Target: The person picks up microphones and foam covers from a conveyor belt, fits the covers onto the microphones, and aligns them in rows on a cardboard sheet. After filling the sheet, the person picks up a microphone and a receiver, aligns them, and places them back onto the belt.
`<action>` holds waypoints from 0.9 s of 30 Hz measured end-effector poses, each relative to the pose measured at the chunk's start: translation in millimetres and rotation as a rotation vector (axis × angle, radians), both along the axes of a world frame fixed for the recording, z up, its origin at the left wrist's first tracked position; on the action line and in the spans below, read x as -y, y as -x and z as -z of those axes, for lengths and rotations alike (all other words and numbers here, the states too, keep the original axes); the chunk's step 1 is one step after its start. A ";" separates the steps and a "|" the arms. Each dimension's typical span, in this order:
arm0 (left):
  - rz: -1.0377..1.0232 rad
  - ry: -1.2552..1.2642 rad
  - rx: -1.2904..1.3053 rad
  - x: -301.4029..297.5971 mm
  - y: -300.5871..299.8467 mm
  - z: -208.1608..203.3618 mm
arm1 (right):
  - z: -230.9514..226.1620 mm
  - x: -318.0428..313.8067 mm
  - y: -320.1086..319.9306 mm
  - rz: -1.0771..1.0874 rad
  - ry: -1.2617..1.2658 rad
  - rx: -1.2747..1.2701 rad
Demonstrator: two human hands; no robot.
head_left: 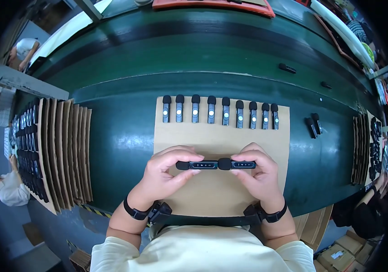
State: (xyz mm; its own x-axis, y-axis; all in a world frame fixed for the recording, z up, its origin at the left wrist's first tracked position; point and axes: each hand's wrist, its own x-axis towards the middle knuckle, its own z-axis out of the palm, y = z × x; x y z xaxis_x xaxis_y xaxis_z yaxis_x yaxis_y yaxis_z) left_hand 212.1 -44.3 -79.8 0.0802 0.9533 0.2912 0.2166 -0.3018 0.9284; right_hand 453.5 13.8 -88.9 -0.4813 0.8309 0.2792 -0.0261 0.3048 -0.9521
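Two small black clip-on microphones with foam tips are held end to end, level, above a cardboard sheet (pixel 221 197). My left hand (pixel 160 174) pinches the left microphone (pixel 205 165) between thumb and fingers near its foam tip. In the pinch of my right hand (pixel 263 174) is the right microphone (pixel 243 165), gripped along its body; its foam tip meets the other one's end. Along the far edge of the sheet lies a row of several similar microphones (pixel 211 113), foam tips pointing away, each with a pale round dot.
Stacked cardboard sheets (pixel 69 154) bearing microphones stand at the left, and another stack (pixel 361 149) at the right. Two loose microphones (pixel 312 127) lie on the green table (pixel 126 149); others sit farther back. A red-rimmed tray (pixel 212 4) is at the far edge. People work on both sides.
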 end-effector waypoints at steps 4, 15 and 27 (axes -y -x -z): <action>0.022 0.018 0.021 1.4 -3.1 0.5 | -3.6 1.2 -2.2 -0.005 -0.050 0.044; 0.032 0.034 0.031 1.3 -3.7 1.5 | -4.5 0.0 -2.3 0.002 -0.142 0.077; -0.005 -0.016 0.004 0.4 -4.7 2.9 | -5.7 1.0 -0.6 -0.002 -0.147 0.082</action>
